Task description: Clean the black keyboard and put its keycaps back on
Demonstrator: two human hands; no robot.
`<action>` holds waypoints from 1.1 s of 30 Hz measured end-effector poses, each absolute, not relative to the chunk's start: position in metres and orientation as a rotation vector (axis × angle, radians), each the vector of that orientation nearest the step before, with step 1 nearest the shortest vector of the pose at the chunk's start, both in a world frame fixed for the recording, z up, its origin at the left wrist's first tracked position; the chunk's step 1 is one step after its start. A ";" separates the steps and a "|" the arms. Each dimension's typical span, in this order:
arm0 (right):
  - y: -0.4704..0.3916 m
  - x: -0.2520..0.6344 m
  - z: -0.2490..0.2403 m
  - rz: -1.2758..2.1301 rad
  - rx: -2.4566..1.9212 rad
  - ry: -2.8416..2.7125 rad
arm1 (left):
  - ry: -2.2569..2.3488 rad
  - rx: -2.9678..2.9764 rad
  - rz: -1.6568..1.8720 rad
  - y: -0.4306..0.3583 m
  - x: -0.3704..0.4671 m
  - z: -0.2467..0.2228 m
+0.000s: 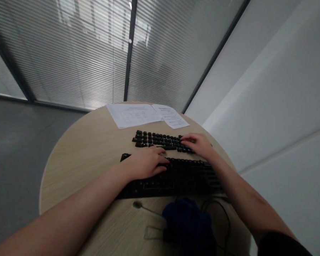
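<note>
A black keyboard (184, 177) lies across the round table, with bare rows where keys sit and a row of keycaps along its far edge. My left hand (146, 163) rests over its left part, fingers stretched out and apart, no object visible in them. Beyond the keyboard, loose black keycaps (160, 139) are laid out in rows. Over the right end of those rows is my right hand (198, 144), its thumb and fingertips brought together in a pinch at a keycap, which the fingers mostly hide.
Two printed sheets (136, 115) lie at the table's far side. Near me are a dark blue cloth (188, 224), a small brush (137, 204), a wire-loop tool (152, 233) and a black cable (228, 220). A glass partition with blinds (90, 64) and a white wall (282, 106) stand beyond the table (66, 167).
</note>
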State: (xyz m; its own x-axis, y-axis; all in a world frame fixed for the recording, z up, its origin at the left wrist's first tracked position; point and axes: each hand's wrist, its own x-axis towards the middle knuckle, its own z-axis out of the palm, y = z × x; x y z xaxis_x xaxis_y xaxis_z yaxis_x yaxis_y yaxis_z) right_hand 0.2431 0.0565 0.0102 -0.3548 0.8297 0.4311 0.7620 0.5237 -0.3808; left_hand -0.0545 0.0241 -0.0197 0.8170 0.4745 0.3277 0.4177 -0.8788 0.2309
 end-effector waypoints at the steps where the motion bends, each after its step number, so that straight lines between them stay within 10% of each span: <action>1: 0.037 0.243 0.006 0.171 -1.225 -2.195 | 0.702 2.850 0.577 0.025 -0.055 -0.019; 33: -0.019 0.220 -0.045 0.191 -1.044 -2.112 | 0.833 2.611 0.706 0.028 -0.074 0.003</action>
State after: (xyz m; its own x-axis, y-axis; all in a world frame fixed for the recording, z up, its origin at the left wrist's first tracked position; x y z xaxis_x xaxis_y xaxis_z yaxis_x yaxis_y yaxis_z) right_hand 0.2197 -0.0193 -0.0455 -0.3783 0.7326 0.5659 0.6195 0.6546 -0.4333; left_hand -0.0743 0.0276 0.0034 0.7095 0.6064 0.3591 0.4537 -0.7829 0.4257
